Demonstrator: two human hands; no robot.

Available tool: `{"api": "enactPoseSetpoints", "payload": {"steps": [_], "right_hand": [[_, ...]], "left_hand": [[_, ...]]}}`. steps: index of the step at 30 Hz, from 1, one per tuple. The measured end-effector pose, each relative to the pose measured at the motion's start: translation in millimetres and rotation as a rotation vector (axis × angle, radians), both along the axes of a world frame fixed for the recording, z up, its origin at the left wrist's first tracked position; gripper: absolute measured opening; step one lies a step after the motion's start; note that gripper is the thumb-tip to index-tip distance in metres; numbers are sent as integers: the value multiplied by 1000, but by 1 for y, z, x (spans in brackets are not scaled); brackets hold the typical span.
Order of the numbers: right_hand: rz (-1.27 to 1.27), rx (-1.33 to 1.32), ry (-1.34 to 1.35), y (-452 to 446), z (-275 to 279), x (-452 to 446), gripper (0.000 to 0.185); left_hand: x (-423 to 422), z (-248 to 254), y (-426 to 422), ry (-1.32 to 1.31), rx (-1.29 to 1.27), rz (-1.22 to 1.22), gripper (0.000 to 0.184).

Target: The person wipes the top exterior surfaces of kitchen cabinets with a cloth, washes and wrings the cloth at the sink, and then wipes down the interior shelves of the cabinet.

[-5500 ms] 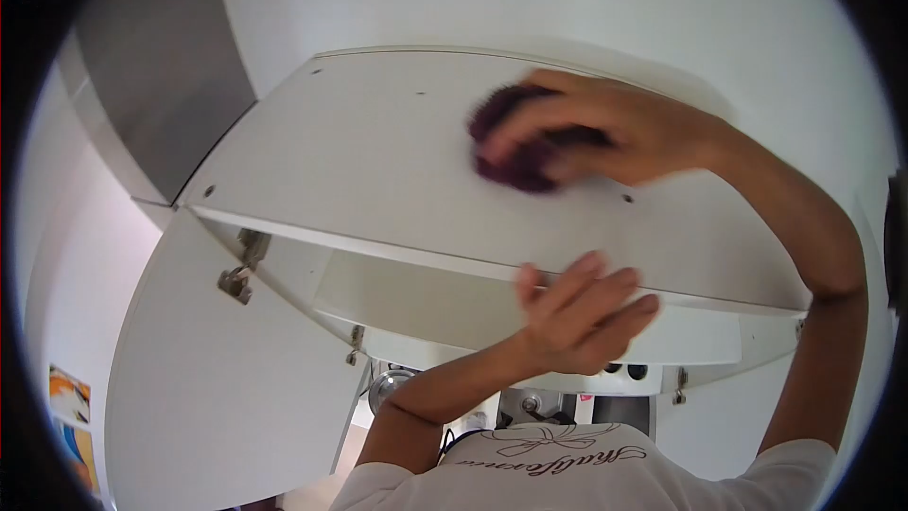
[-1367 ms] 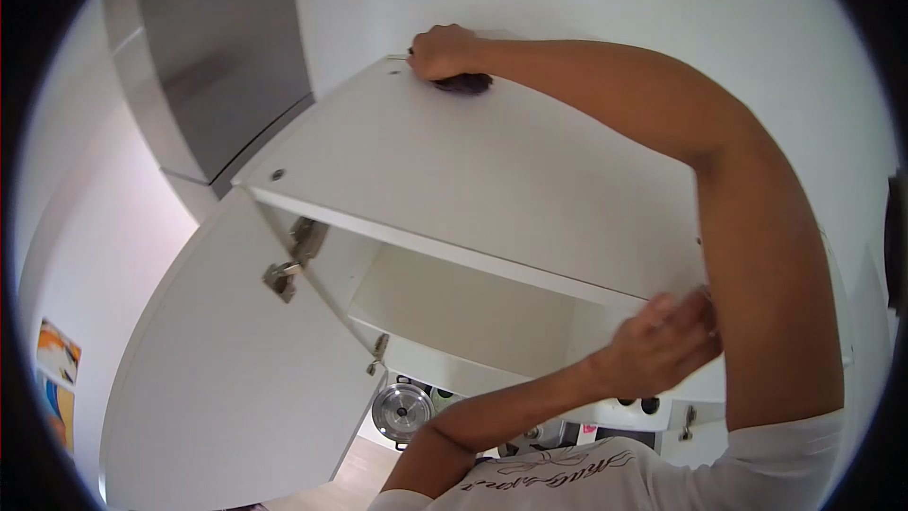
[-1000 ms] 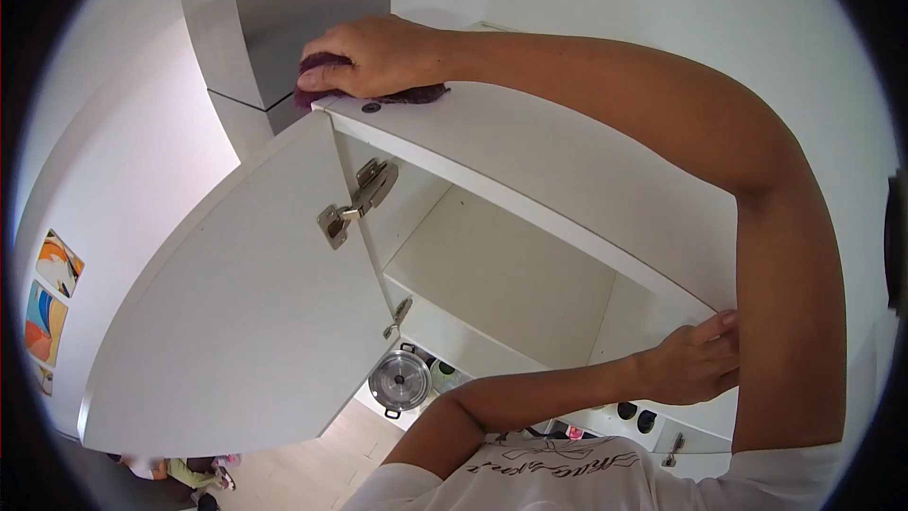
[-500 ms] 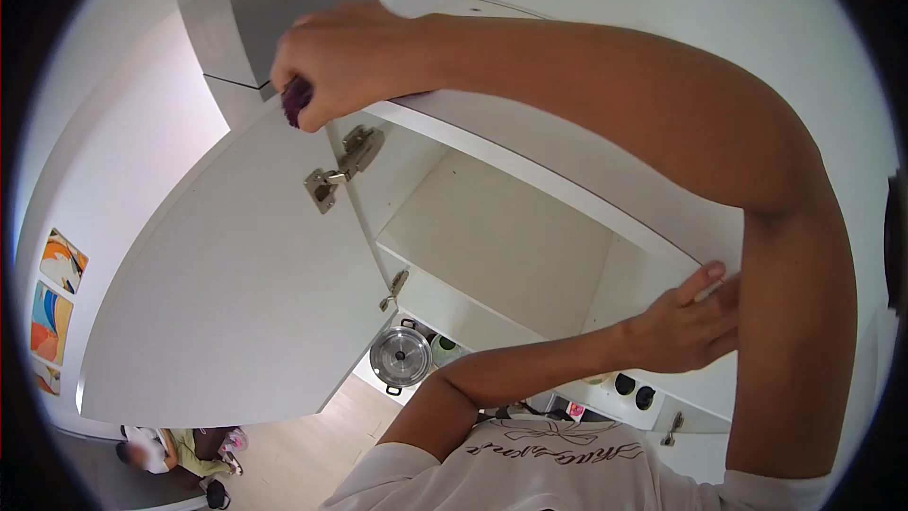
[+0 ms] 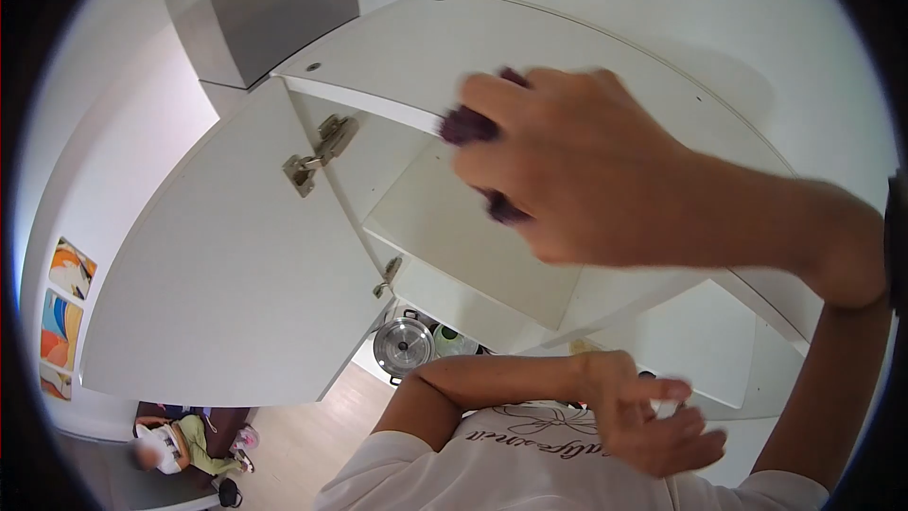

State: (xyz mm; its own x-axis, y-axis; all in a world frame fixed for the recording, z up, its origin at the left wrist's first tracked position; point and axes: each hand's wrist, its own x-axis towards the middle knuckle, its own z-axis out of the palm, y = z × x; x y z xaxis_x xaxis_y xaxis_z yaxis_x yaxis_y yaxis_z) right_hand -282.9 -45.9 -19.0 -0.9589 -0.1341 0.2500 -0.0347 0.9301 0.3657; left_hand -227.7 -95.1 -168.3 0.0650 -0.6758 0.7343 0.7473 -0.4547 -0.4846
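My right hand (image 5: 567, 166) is closed around a crumpled dark purple cloth (image 5: 470, 126), parts of which show between and below the fingers. It is raised in front of the white wall cabinet (image 5: 416, 114), close to the camera, and hides part of the cabinet's top and front edge. Low in front of my shirt, my left hand (image 5: 653, 416) has loosely bent fingers, set apart, with nothing visible in them. The cabinet door (image 5: 236, 255) stands wide on the left, on metal hinges (image 5: 322, 151). Inside is a bare shelf (image 5: 482, 237).
A grey range hood (image 5: 279, 9) rises beside the cabinet at upper left. Below, a lidded steel pot (image 5: 404, 345) sits near a green item (image 5: 446, 333). Another person (image 5: 175, 445) is seated at lower left, under wall pictures (image 5: 61, 322).
My right hand has moved right, off the cabinet's left top corner, still with the cloth. My left hand has come away from the cabinet's right side and dropped toward my chest.
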Motion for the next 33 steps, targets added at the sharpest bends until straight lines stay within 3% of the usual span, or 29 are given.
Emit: {"api": "enactPoseSetpoints", "payload": {"steps": [3, 6, 10, 14, 16, 18, 19, 21, 23, 25, 30, 33], "right_hand": [[-137, -47, -4, -11, 6, 67, 20], [-288, -142, -15, -17, 16, 130, 23], [-492, -314, -50, -22, 28, 200, 23], [-680, -306, 41, -36, 23, 252, 23], [-784, -307, 60, -40, 22, 279, 23], [-817, -338, 135, -46, 20, 300, 19], [-894, -320, 153, -50, 20, 308, 14], [-1029, -321, 190, -57, 21, 336, 13], [-1149, -315, 213, -64, 25, 357, 11], [-1424, -368, 260, -71, 27, 381, 10], [-1748, -220, 171, -74, 26, 437, 10], [-1717, 177, -38, -79, 26, 492, 9]], "left_hand": [[6, 13, -10, 1, 72, -124, 24], [17, 19, -9, -7, -81, -300, 33], [23, 14, 0, 15, -95, -244, 36], [24, 12, 7, -26, -386, -136, 34], [9, 19, 7, 23, -733, -26, 46], [4, 37, 23, 79, -796, 159, 69], [6, 39, 27, 104, -790, 107, 69], [13, 42, 29, -40, -908, 317, 75], [7, 45, 29, -36, -924, 300, 76], [5, 43, 30, -60, -946, 348, 75], [21, 40, 35, -121, -851, 365, 73], [22, 38, 35, -146, -850, 381, 72]]}}
